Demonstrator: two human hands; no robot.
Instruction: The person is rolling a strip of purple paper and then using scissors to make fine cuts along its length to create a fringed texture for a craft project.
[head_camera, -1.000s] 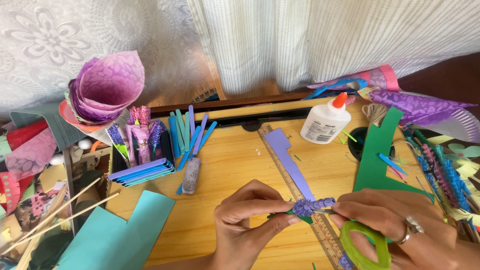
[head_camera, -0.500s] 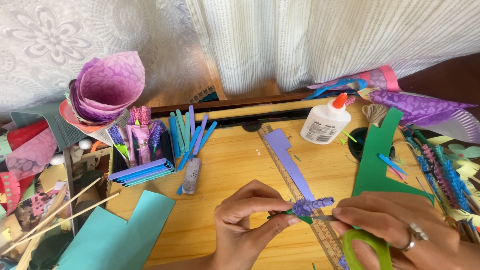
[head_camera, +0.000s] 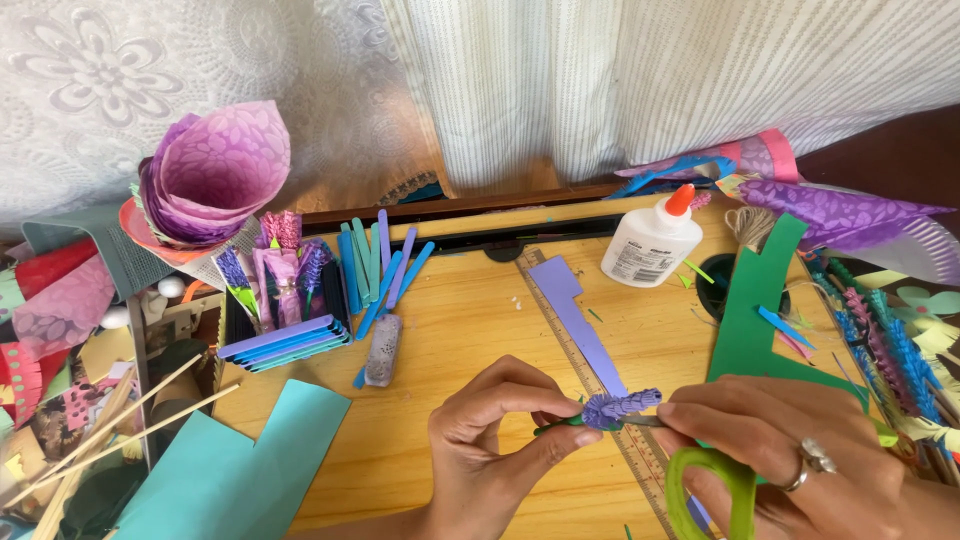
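Note:
My left hand (head_camera: 500, 440) pinches the green stem of a small purple paper lavender flower (head_camera: 620, 408) above the wooden table (head_camera: 470, 330). My right hand (head_camera: 790, 455), with a ring on one finger, holds green-handled scissors (head_camera: 705, 490) whose blades point at the flower's base. The flower lies sideways between the two hands, just over a ruler (head_camera: 600, 380) and a lilac paper strip (head_camera: 575, 310).
A white glue bottle with an orange cap (head_camera: 652, 240) stands at the back. Teal paper (head_camera: 250, 470) lies front left, green card (head_camera: 755, 310) right. Finished paper flowers (head_camera: 880, 340) lie far right, blue and purple strips (head_camera: 375, 265), purple cones (head_camera: 210, 170) and wooden skewers (head_camera: 110, 430) left.
The hands have shifted slightly; the flower has turned a little between the fingers and the scissor blades sit closer to its base.

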